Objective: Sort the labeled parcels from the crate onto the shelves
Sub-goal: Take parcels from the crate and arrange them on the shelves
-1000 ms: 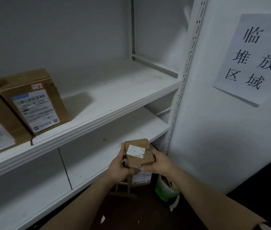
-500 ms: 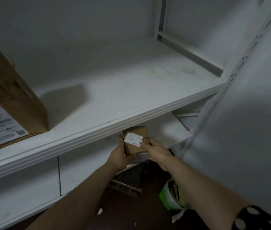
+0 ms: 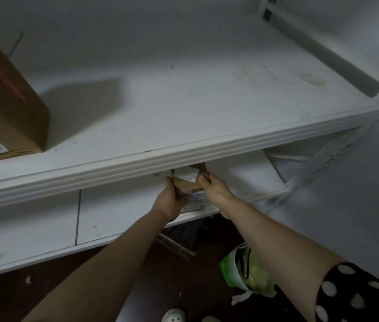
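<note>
You've got the small parcel point(image 3: 187, 183) pinched between both hands, left hand point(image 3: 170, 202) at its nine o'clock, right hand point(image 3: 216, 194) at three, fingers closed on its sides, over the lower shelf point(image 3: 118, 212), top edge tucked under the upper shelf point(image 3: 184, 117) lip, straight ahead at twelve

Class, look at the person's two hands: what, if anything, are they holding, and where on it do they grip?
Both hands hold a small brown parcel: left hand on its left side, right hand on its right.
</note>
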`<action>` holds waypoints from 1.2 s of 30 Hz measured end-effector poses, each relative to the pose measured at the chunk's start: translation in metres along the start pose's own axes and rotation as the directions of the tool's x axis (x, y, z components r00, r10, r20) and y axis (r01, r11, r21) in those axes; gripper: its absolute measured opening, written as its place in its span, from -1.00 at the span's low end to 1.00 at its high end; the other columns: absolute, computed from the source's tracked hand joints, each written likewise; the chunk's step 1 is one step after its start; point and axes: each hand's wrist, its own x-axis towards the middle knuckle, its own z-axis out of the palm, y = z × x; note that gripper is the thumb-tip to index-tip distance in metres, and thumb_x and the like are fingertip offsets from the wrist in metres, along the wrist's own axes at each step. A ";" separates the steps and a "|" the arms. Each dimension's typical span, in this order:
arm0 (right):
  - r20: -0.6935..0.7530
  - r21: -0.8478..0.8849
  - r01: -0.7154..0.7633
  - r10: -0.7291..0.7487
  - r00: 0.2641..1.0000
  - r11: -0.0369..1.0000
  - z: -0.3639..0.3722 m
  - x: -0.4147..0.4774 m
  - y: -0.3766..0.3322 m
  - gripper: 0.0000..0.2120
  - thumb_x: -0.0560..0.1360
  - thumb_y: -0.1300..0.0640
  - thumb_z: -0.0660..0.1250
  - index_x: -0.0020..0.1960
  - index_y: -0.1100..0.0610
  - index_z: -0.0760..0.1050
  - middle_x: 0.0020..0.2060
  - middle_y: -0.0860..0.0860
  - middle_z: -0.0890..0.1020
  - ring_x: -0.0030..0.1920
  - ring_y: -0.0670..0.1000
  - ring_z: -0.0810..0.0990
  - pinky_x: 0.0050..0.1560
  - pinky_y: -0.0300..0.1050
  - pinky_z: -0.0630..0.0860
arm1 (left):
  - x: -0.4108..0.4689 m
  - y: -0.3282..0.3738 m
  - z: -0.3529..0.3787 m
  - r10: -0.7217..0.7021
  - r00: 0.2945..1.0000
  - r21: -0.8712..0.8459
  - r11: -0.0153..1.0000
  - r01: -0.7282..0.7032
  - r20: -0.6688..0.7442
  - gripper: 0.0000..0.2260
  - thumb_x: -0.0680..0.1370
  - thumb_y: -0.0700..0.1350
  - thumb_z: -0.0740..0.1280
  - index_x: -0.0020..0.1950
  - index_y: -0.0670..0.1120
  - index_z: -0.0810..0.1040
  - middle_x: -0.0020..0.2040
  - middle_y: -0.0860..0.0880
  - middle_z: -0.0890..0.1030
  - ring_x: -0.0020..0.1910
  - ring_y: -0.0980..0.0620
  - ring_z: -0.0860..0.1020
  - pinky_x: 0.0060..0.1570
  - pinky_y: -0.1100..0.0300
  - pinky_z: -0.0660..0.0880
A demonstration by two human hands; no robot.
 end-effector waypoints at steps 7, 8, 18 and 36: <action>-0.018 -0.021 -0.008 0.008 1.000 1.000 -0.003 0.018 -0.001 -0.62 0.65 0.02 0.07 0.38 0.19 0.34 0.27 0.15 0.49 0.29 0.12 0.44 0.28 -0.06 0.35 | 0.013 0.004 0.004 -0.009 0.999 -0.046 0.999 0.007 -0.039 -0.35 0.59 -0.17 0.27 0.56 -0.17 -0.04 0.33 -0.13 0.47 0.30 -0.15 0.46 0.25 0.03 0.41; -0.018 -0.026 -0.006 0.006 1.000 1.000 -0.003 0.019 -0.001 -0.61 0.65 0.02 0.07 0.39 0.20 0.33 0.27 0.15 0.48 0.30 0.13 0.44 0.29 -0.05 0.34 | 0.014 0.004 0.005 -0.009 0.999 -0.048 0.999 0.007 -0.047 -0.36 0.58 -0.17 0.27 0.55 -0.17 -0.02 0.33 -0.14 0.48 0.29 -0.15 0.46 0.25 0.01 0.42; 0.004 0.020 -0.125 0.125 0.992 0.992 -0.014 -0.006 -0.003 -0.37 0.61 -0.22 -0.03 0.56 0.08 0.01 0.52 0.07 0.16 0.50 0.11 0.17 0.48 0.05 0.13 | -0.022 0.013 -0.006 -0.125 0.992 0.088 0.988 0.125 -0.002 -0.22 0.60 -0.06 0.26 0.53 -0.19 -0.28 0.42 -0.26 0.34 0.36 -0.18 0.39 0.23 0.06 0.39; -0.437 0.404 -0.187 0.368 0.821 0.895 -0.019 -0.251 0.036 -0.43 0.61 -0.18 0.05 0.38 0.24 0.38 0.23 0.17 0.51 0.23 0.16 0.49 0.27 0.00 0.42 | -0.181 0.062 0.017 0.234 0.818 0.458 0.732 -0.504 0.526 -0.50 0.62 0.08 0.17 0.44 -0.20 0.26 0.42 -0.18 0.36 0.36 -0.13 0.37 0.25 0.17 0.30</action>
